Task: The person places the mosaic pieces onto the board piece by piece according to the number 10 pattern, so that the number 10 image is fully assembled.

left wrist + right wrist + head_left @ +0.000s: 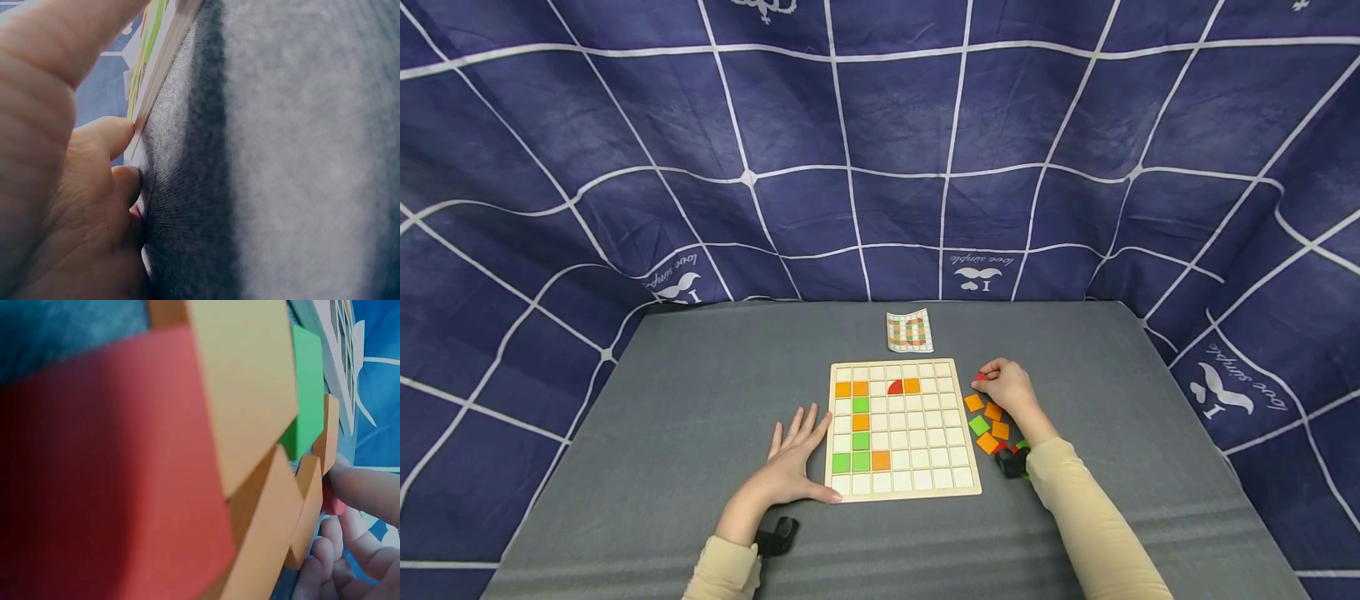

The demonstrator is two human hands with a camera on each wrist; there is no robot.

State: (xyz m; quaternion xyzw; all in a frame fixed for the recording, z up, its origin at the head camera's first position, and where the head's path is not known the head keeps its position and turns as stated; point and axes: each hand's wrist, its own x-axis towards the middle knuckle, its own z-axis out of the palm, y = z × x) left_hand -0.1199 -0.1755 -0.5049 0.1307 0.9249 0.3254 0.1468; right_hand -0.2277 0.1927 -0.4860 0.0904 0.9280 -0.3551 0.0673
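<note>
A pale wooden grid board (919, 439) lies on the grey table, with orange, green and red pieces in some of its squares. My left hand (790, 469) has its fingers spread at the board's left side, thumb at the near left corner and index fingertip by the left edge. In the left wrist view, fingers (115, 134) touch the board's side. Beyond the board's right edge, my right hand (1011, 390) pinches a red piece (980, 377) between thumb and fingers. Its outline is mostly hidden by the fingers. The quarter-round red piece (895, 387) sits in the board's second row.
Loose orange tiles (987, 442), a green tile (979, 425) and red pieces lie right of the board, partly under the right wrist. A small pattern card (910, 331) lies behind the board. A blue white-lined curtain (895, 208) hangs at the table's back edge.
</note>
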